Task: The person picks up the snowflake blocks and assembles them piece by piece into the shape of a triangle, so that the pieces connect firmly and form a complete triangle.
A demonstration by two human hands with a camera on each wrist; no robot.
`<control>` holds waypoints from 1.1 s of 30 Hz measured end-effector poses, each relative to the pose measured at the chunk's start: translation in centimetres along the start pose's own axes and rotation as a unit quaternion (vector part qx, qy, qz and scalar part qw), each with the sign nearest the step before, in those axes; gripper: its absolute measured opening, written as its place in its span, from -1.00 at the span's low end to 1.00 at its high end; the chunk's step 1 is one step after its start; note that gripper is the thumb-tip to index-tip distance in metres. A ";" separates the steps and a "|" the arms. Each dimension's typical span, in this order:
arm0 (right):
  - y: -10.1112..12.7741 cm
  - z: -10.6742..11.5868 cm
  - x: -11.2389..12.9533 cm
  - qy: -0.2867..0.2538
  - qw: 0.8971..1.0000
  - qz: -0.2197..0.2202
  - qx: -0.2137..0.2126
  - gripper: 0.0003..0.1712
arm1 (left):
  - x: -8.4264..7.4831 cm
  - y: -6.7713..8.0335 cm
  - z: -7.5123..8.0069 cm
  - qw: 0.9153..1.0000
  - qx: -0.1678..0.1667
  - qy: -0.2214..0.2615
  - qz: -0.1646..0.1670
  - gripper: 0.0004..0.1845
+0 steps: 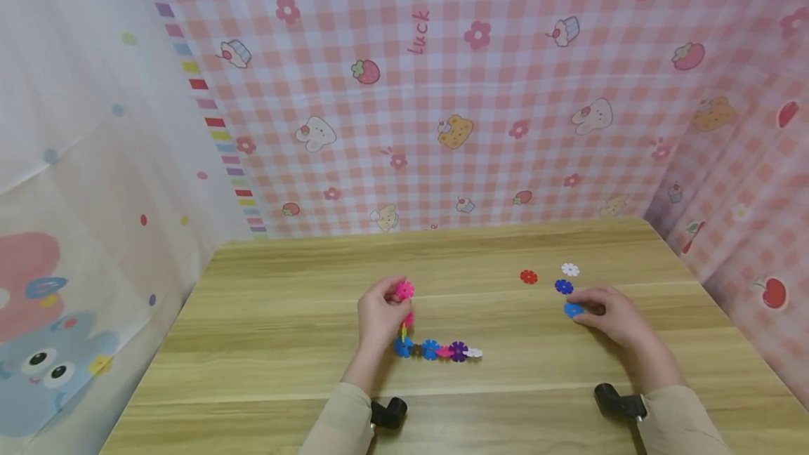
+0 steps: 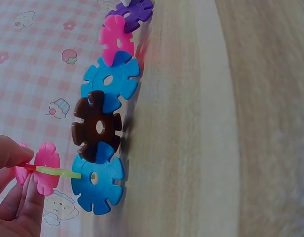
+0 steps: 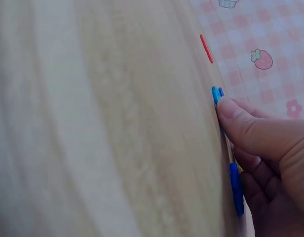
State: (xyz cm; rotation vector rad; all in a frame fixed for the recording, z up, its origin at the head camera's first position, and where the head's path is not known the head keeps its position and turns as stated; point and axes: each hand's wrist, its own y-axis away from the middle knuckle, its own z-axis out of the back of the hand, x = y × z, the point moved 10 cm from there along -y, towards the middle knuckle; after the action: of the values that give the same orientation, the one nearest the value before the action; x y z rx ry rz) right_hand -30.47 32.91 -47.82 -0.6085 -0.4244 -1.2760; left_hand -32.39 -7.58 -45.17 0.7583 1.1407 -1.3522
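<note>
The left hand [image 1: 382,311], its fingers bent, pinches the far end of a chain of flower discs [image 1: 431,350], which runs near and then right on the table [image 1: 272,343]. The right hand [image 1: 616,318] points to the left, thumb and finger pinching a light blue disc [image 1: 572,310]. Farther lie a dark blue disc [image 1: 564,287], a white disc [image 1: 570,269] and, more left, a red disc [image 1: 529,277]. The far checked cloth [image 1: 404,100] bears "luck life", written sideways.

Pink checked cloth [image 1: 404,100] was noted beyond the far and right edges of the table [image 1: 265,328]; dotted white cloth [image 1: 88,111], beyond the left.
</note>
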 end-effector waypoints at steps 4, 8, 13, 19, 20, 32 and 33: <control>-0.1 -0.1 0.1 0.004 1.000 0.005 0.001 -0.72 | 0.1 0.0 0.0 1.000 -0.001 0.004 0.001 -0.59; 0.0 -0.1 0.2 0.003 1.000 0.010 0.002 -0.73 | 0.2 0.0 -0.1 1.000 -0.001 0.003 0.002 -0.60; -0.2 0.0 0.7 0.004 1.000 0.013 -0.018 -0.71 | 0.1 -0.1 -0.1 1.000 0.000 0.009 -0.002 -0.59; -0.9 -0.6 2.2 0.006 0.999 0.010 -0.044 -0.69 | 0.4 0.0 0.1 1.000 -0.008 0.005 -0.005 -0.60; -1.0 -0.8 2.5 -0.001 0.999 0.005 -0.044 -0.69 | 0.4 0.0 0.1 1.000 -0.008 0.001 -0.007 -0.60; -2.9 -7.3 7.8 -0.194 0.979 -0.064 0.012 -0.56 | 0.3 0.1 0.2 1.000 -0.012 -0.001 -0.009 -0.62; -3.1 -7.8 8.3 -0.209 0.975 -0.069 0.015 -0.55 | 0.2 0.1 0.2 1.000 -0.013 -0.001 -0.012 -0.62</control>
State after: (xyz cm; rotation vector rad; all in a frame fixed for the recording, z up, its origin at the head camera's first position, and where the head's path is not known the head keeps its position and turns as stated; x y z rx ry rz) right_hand -31.70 21.16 -48.21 -0.8376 -0.8453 -1.2687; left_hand -32.30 -7.87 -45.27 0.7262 1.1661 -1.3556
